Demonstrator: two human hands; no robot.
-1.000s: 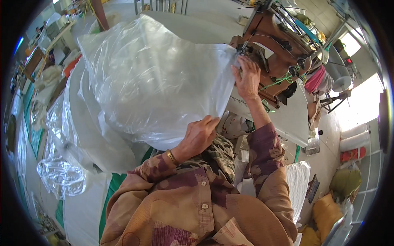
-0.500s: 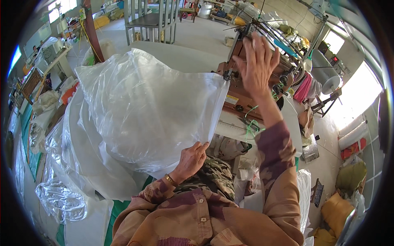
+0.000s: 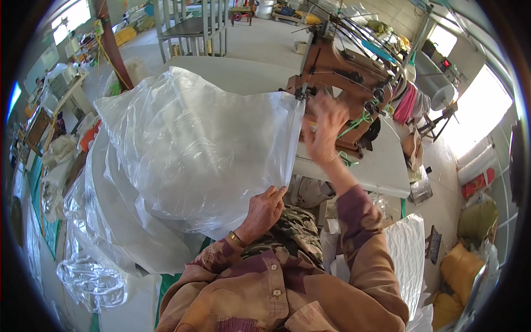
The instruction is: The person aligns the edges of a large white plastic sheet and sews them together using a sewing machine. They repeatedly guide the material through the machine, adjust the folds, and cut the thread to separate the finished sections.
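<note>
A large sheet of clear plastic film [image 3: 188,144], probably a bag or liner, spreads over the white table left of a brown sewing machine [image 3: 345,72]. Its folded right edge runs from the machine's needle area down toward me. My left hand [image 3: 264,210] pinches the near end of that edge between thumb and fingers. My right hand [image 3: 326,124], smeared by motion, is just in front of the machine's needle end, right of the film's far corner. Whether it touches anything I cannot tell. A green cord [image 3: 354,127] hangs by the machine.
More white and clear plastic sheets [image 3: 133,221] drape over the table's left side. A grey metal frame [image 3: 191,27] stands beyond the table. A brown post [image 3: 110,50] rises at far left. Yellow sacks [image 3: 462,271] lie on the floor at right, near a white roll [image 3: 475,163].
My right hand has come down and toward me from above the machine to its needle end. My left hand still pinches the film's edge. The whole view has shifted slightly.
</note>
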